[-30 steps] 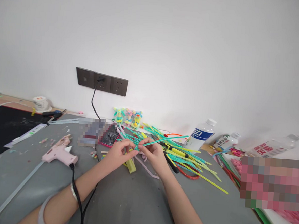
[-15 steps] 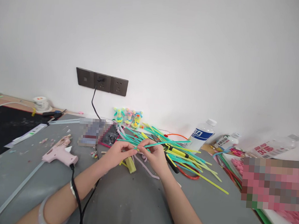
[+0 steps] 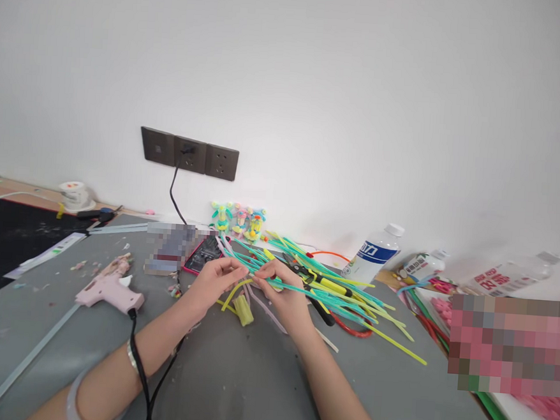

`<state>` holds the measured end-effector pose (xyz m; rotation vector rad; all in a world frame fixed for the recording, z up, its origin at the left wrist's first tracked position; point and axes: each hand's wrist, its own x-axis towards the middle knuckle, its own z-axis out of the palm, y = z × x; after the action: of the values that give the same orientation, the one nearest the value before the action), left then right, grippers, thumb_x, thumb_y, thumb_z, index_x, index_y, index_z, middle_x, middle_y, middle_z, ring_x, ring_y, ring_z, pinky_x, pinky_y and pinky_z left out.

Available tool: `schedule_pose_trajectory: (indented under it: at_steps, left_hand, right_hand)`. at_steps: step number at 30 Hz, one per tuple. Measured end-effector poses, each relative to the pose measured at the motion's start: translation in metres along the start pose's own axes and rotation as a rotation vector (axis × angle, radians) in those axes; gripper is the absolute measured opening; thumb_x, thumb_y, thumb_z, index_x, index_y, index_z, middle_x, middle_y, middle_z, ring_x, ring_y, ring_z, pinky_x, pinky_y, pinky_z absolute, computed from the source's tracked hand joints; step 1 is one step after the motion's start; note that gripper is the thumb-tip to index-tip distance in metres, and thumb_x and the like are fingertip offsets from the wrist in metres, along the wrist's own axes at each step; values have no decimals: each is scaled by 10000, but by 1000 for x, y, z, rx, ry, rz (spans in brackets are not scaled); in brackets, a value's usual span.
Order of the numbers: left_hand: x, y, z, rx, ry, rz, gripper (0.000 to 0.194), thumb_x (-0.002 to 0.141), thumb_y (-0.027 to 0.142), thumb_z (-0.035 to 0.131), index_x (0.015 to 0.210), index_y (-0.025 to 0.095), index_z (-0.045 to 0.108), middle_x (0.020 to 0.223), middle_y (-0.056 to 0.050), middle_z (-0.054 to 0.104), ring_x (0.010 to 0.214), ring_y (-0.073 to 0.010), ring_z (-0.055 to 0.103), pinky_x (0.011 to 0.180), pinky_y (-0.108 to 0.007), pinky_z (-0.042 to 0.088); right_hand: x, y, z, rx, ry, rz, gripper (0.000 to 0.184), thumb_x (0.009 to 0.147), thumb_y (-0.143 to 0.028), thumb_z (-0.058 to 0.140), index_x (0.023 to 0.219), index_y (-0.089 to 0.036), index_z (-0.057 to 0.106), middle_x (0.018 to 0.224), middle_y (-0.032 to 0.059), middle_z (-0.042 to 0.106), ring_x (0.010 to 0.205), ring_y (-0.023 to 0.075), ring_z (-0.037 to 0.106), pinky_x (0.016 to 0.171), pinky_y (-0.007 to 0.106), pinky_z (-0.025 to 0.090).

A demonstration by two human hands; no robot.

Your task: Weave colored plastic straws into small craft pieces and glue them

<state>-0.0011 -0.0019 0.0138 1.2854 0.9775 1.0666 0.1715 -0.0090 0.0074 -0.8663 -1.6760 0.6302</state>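
Note:
In front of a pile of pipe cleaners (image 3: 341,297), my left hand (image 3: 217,284) and my right hand (image 3: 284,292) meet with thumb and fingers pinched together. A thin teal pipe cleaner (image 3: 252,274) is between their fingertips; my fingers cover much of it, and against the teal pile its far end is hard to pick out. Just below the hands lies a short yellow-green bundle (image 3: 243,310), with lilac pipe cleaners (image 3: 268,310) beside it. Pliers (image 3: 325,282) with yellow-and-black handles rest on the pile, right of my right hand.
A pink glue gun (image 3: 111,291) lies left, its black cord (image 3: 141,360) running by my left forearm. Small colourful pipe-cleaner figures (image 3: 239,221) stand by the wall. A blue-labelled bottle (image 3: 377,252) stands behind the pile. Pink bundles (image 3: 535,407) lie far right.
The teal pipe cleaner stuck out rightward above my right hand; that raised length no longer shows there. Both hands stay close together, with fingers slightly shifted.

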Motion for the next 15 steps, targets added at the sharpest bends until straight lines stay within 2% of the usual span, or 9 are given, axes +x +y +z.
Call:
schedule_pose_trajectory:
  at_steps: [3, 6, 11, 15]
  left_hand:
    - [2, -2, -2, -38, 9, -10, 376, 695, 514, 712, 703, 154, 606, 581, 48, 426, 518, -78, 339, 504, -215, 256]
    - [3, -4, -4, -59, 33, -1, 369, 710, 514, 703, 741, 158, 611, 605, 41, 446, 535, -82, 356, 511, -213, 266]
    - [4, -4, -5, -42, 50, 9, 360, 727, 512, 689, 749, 162, 609, 633, 36, 465, 543, -82, 363, 518, -214, 273]
    - [1, -1, -2, -22, 11, -2, 350, 729, 500, 683, 721, 160, 601, 656, 25, 511, 543, -81, 373, 522, -215, 284]
  right_hand:
    - [0, 1, 0, -101, -77, -104, 115, 869, -293, 619, 799, -204, 642, 764, 44, 635, 708, 183, 592, 664, 312, 481]
    - [-2, 3, 0, -123, -128, -106, 135, 896, -281, 568, 911, -206, 679, 834, 68, 685, 763, 203, 634, 696, 324, 508]
    - [-3, 2, -1, -43, -128, 23, 229, 921, -241, 498, 926, -219, 725, 899, 67, 741, 837, 210, 685, 776, 337, 527]
    - [-3, -5, -4, 18, -160, 122, 200, 903, -248, 519, 919, -202, 713, 880, 60, 732, 820, 197, 672, 752, 312, 511]
